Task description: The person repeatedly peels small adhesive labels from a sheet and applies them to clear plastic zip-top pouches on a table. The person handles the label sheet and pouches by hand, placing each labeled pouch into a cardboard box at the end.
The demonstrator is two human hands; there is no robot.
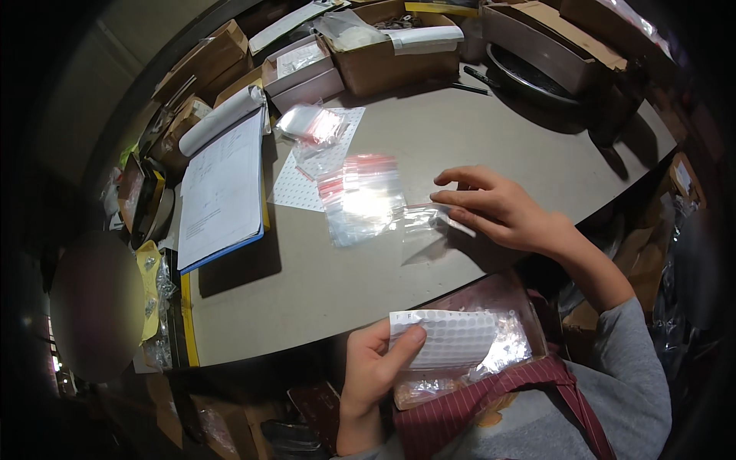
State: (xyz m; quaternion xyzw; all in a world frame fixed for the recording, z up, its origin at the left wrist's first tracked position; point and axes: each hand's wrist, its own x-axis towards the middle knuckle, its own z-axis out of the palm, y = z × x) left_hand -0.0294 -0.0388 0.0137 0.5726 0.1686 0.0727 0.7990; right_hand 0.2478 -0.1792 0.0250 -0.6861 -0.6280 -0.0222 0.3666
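Observation:
My left hand [376, 360], low in front of my body, grips a sheet of round white stickers [452, 337] with the thumb across its corner. Over the table, my right hand [494, 207] has its thumb and index finger at the top edge of a small clear zip bag [423, 234], seemingly pinching it; other fingers stretch out above. Just left of that bag lies a fanned stack of clear zip bags [362, 203] with red seal strips. Behind it, another bundle of bags [313, 124] rests on a dotted white sheet [297, 186].
A clipboard of papers [222, 192] lies at the left. Cardboard boxes [395, 57] and a white box [303, 65] line the back, with a round dark dish [529, 73] and a pen [470, 89]. On my lap sits an open box [529, 307] holding shiny plastic.

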